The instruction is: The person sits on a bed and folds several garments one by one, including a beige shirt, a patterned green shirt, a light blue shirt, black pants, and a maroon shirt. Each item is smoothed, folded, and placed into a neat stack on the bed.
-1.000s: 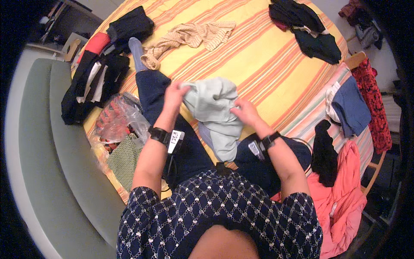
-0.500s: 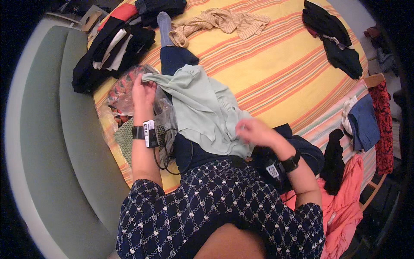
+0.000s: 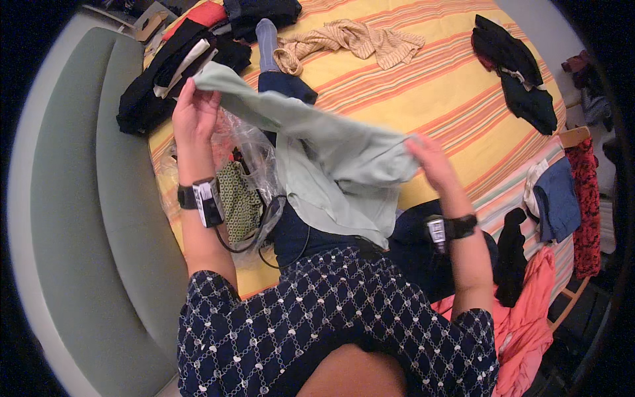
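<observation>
A person's left hand (image 3: 193, 109) and right hand (image 3: 430, 162) are each pinching an edge of a pale green garment (image 3: 331, 165), stretching it above the striped bed (image 3: 450, 99); its hanging folds are likely risking snagging the clear plastic bag (image 3: 248, 159) underneath.

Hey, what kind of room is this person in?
Most likely a bedroom. A bed with a striped sheet fills the view, with a green padded headboard at one side, and clothes lie about it, like the dark pile.
</observation>
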A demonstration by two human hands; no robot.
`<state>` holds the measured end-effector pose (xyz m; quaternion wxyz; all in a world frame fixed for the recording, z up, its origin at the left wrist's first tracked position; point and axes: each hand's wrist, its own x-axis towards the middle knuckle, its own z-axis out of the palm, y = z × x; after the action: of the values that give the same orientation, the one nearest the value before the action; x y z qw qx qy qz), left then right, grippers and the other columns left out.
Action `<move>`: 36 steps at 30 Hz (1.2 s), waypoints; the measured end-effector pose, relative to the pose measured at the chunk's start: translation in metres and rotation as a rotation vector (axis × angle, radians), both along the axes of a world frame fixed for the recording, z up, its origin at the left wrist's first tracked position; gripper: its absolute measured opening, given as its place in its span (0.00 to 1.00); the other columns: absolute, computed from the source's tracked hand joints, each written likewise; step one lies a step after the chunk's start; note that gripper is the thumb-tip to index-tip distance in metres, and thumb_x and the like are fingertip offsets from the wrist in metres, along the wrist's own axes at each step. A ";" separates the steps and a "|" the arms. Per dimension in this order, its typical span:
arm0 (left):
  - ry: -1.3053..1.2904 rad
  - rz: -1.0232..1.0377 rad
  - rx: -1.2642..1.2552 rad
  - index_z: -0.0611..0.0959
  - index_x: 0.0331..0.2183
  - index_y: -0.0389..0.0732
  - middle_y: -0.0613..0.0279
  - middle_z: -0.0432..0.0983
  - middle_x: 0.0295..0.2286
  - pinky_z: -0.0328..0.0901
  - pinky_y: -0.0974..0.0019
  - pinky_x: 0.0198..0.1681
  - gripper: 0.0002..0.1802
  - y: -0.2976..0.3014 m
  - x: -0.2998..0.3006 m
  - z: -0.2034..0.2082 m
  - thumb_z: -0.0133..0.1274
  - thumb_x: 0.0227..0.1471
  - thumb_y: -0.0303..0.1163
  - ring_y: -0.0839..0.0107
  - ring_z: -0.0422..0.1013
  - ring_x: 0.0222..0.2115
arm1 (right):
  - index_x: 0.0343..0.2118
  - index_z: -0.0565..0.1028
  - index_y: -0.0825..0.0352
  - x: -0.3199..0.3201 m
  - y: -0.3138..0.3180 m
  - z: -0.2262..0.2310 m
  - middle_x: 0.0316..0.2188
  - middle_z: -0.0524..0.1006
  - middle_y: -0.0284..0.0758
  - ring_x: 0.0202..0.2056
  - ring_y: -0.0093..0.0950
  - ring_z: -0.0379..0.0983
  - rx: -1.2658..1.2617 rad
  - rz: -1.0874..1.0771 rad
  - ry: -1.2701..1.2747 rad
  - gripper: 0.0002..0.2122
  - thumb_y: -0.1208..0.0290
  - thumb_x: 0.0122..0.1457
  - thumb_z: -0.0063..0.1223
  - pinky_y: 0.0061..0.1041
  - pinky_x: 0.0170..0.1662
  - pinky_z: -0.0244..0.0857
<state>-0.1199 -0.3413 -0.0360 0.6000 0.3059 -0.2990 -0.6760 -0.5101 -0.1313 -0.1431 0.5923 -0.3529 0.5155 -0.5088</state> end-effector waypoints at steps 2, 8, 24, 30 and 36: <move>-0.181 -0.049 -0.050 0.75 0.36 0.39 0.60 0.75 0.34 0.69 0.66 0.35 0.11 -0.016 -0.016 0.002 0.45 0.55 0.35 0.69 0.72 0.34 | 0.37 0.73 0.68 -0.027 0.004 0.029 0.33 0.76 0.30 0.33 0.19 0.72 -0.067 -0.067 -0.177 0.10 0.66 0.59 0.46 0.19 0.38 0.66; -0.307 -0.263 -0.099 0.75 0.36 0.39 0.62 0.75 0.29 0.67 0.71 0.30 0.10 -0.051 -0.141 0.036 0.47 0.53 0.33 0.69 0.73 0.27 | 0.37 0.72 0.70 -0.041 0.024 0.086 0.32 0.75 0.31 0.32 0.20 0.72 0.004 -0.079 -0.118 0.10 0.67 0.59 0.45 0.20 0.37 0.67; -1.087 -1.162 0.050 0.77 0.28 0.39 0.66 0.72 0.20 0.65 0.70 0.22 0.26 0.066 -0.209 -0.104 0.39 0.55 0.54 0.73 0.69 0.19 | 0.43 0.67 0.73 -0.015 0.086 0.100 0.41 0.73 0.39 0.43 0.27 0.70 -0.103 -0.142 -0.402 0.14 0.69 0.58 0.45 0.27 0.49 0.62; 0.124 -1.101 0.440 0.65 0.52 0.34 0.56 0.67 0.48 0.59 0.60 0.52 0.35 0.195 -0.195 -0.101 0.47 0.52 0.51 0.63 0.67 0.46 | 0.38 0.72 0.70 0.015 0.087 0.082 0.44 0.71 0.35 0.44 0.21 0.67 -0.064 0.097 -0.231 0.11 0.69 0.55 0.51 0.22 0.48 0.59; -0.059 -1.434 0.169 0.72 0.44 0.32 0.60 0.73 0.40 0.63 0.66 0.47 0.28 0.183 -0.170 -0.024 0.61 0.41 0.33 0.72 0.69 0.42 | 0.36 0.73 0.68 -0.023 0.077 0.116 0.34 0.73 0.32 0.38 0.21 0.68 -0.029 0.307 0.305 0.10 0.76 0.49 0.55 0.20 0.42 0.62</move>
<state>-0.2897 -0.1578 -0.0602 -0.0255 0.0978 -0.3891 -0.9156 -0.5333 -0.0544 -0.0269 0.5730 -0.5086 0.5319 -0.3607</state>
